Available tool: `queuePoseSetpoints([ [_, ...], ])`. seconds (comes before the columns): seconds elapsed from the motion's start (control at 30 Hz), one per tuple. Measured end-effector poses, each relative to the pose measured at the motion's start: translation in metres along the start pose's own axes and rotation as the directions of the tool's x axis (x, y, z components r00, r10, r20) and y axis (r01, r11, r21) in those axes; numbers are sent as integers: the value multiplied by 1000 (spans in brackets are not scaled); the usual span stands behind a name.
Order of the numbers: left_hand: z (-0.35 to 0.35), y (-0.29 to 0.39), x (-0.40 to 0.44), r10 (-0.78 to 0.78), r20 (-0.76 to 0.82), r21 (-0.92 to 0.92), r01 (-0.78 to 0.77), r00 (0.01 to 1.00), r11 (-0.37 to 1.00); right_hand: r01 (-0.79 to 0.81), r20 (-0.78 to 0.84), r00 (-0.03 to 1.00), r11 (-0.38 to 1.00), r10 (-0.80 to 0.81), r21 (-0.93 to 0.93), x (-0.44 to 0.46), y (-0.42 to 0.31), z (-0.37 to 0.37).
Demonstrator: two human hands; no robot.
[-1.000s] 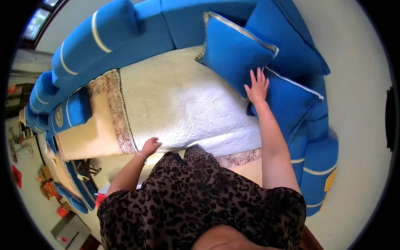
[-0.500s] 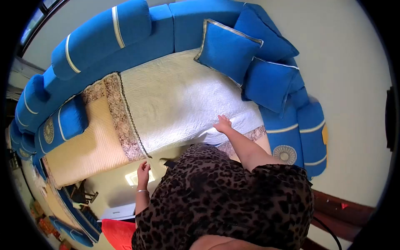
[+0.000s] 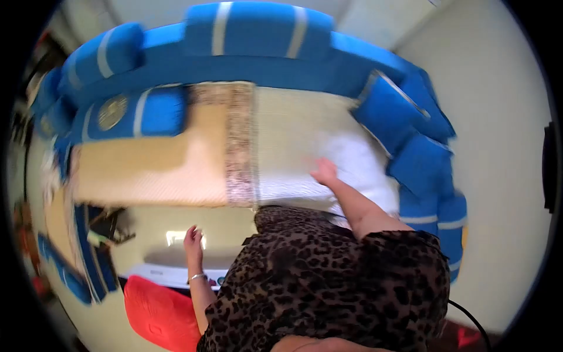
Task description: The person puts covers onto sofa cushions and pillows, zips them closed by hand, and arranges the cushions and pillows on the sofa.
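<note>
My right hand [image 3: 326, 172] is over the white quilted sofa cover [image 3: 299, 126], fingers stretched out and somewhat blurred, with nothing in it. Whether it touches the cover I cannot tell. My left hand [image 3: 193, 237] hangs above the shiny floor in front of the sofa, its fingers loosely bent and apart, holding nothing. A bracelet is on that wrist. Left of the white cover lies a beige ribbed cover [image 3: 149, 170] with a floral border [image 3: 239, 152]. Blue cushions [image 3: 390, 111] lean together at the sofa's right end.
The blue sofa [image 3: 275, 73] curves around the far side, with striped back cushions [image 3: 258, 29]. A blue bolster-like cushion [image 3: 158, 111] rests on the beige cover. Near my left forearm are a red chair-like object [image 3: 161, 314] and a white appliance-like box [image 3: 158, 273].
My view has swung left, so the sofa appears level and shifted right. My right hand is still over the white cover; my left hand is still over the floor. More of the red object shows.
</note>
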State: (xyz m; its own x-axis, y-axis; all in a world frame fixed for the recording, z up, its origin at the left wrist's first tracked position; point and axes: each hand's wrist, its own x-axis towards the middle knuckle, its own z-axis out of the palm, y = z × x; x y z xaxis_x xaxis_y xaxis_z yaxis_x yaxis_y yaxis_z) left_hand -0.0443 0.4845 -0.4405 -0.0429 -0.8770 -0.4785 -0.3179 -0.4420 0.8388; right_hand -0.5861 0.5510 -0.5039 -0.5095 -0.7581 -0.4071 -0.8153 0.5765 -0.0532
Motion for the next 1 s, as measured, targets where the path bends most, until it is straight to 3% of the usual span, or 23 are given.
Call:
queuePoseSetpoints([
  [0.03, -13, -21, 13, 27, -35, -71, -30, 999, 997, 32, -31, 999, 998, -33, -51, 14, -7, 8],
  [0.13, -36, 8, -4, 84, -121, 16, -83, 989, 996, -159, 201, 966, 987, 163, -38, 60, -45, -18],
  [0.17, -47, 14, -10, 102, -139, 60, -94, 985, 994, -185, 185, 967, 982, 176, 31, 69, -60, -26],
  [0.27, -95, 25, -38, -27, -213, 43, 37, 977, 998, -269, 196, 947, 962, 254, 52, 127, -121, -10],
  [0.37, -145, 5, -53, -119, -357, -40, 112, 926, 993, -72, 219, 972, 995, 87, -75, 173, -238, 8],
  [0.47, -171, -6, -63, -155, -508, -200, 59, 847, 978, 233, 232, 949, 971, -214, -58, 124, -395, -24],
  [0.57, -202, -19, -51, -207, -510, -238, 95, 835, 967, 453, 237, 858, 889, -456, 74, 110, -529, 10],
  [0.73, -288, -22, -23, -180, -429, -233, 84, 885, 969, 752, 102, 648, 655, -755, 66, 42, -708, 43],
  [0.83, -363, -47, 8, -160, -480, -188, 77, 863, 979, 812, 116, 574, 582, -810, 40, 23, -768, 66],
  [1.0, -469, -65, 39, -137, -463, -171, 63, 876, 983, 730, 269, 649, 682, -711, 42, 13, -808, 85],
])
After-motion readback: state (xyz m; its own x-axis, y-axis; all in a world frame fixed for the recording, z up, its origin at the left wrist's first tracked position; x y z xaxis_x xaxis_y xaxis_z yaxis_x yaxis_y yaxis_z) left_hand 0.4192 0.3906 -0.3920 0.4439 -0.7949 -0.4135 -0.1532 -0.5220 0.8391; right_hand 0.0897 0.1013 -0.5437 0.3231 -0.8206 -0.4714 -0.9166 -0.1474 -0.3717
